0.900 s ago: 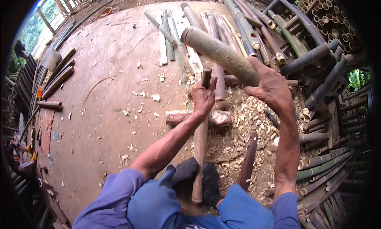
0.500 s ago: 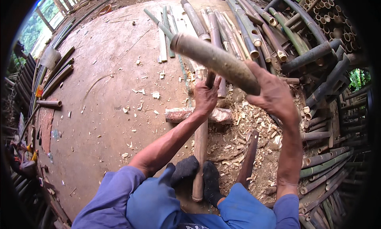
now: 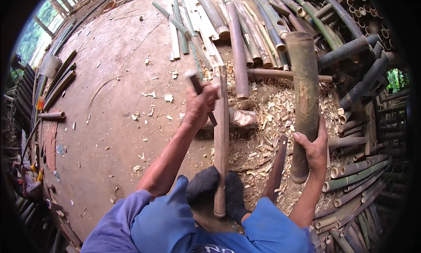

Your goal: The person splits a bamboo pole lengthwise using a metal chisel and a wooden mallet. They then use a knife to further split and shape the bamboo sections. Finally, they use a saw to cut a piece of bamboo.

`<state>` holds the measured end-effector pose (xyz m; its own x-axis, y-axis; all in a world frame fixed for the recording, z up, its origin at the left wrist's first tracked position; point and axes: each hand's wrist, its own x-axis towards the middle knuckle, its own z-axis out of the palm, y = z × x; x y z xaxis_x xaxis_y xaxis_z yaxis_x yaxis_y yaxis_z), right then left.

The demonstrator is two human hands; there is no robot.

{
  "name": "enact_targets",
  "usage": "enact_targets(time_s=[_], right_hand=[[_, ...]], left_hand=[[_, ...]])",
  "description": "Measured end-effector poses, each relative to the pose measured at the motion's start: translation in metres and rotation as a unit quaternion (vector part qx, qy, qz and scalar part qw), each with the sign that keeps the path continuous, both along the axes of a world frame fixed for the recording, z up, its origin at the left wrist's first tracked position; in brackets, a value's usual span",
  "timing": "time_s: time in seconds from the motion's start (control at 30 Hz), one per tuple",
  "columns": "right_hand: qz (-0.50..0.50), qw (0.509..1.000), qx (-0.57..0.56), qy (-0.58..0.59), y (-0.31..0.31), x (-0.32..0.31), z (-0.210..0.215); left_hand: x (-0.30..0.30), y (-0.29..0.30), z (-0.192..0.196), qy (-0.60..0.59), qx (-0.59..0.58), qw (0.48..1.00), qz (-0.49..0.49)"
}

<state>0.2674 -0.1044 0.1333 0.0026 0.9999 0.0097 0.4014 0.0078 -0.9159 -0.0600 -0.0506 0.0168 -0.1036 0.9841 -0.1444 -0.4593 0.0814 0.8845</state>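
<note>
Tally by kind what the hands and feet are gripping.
Bamboo pieces: 2, the thick green section in the right hand and the slim pole between the socked feet
Splitting knife: 1, in the left hand
Total: 3

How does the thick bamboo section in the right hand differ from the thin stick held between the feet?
The thick bamboo section is green-brown, wide and round; the thin stick is pale brown, narrow and flat-looking. The right hand holds the section near its lower end, off to the side. The stick stands between the dark-socked feet, with the left hand pressing a blade tool at its top. Both run roughly lengthwise away from the person.
</note>
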Motion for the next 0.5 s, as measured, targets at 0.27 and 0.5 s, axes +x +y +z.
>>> enact_targets(time_s=[0.27,0.5], right_hand=[[-0.067,0.987,-0.048,0.14,-0.028,0.016,-0.02],[-0.052,0.99,-0.058,0.119,-0.034,0.017,-0.029]], left_hand=[[0.07,0.015,0.046,0.028,-0.042,0.954,-0.294],[0.104,0.023,-0.008,0.101,-0.059,0.928,-0.355]])
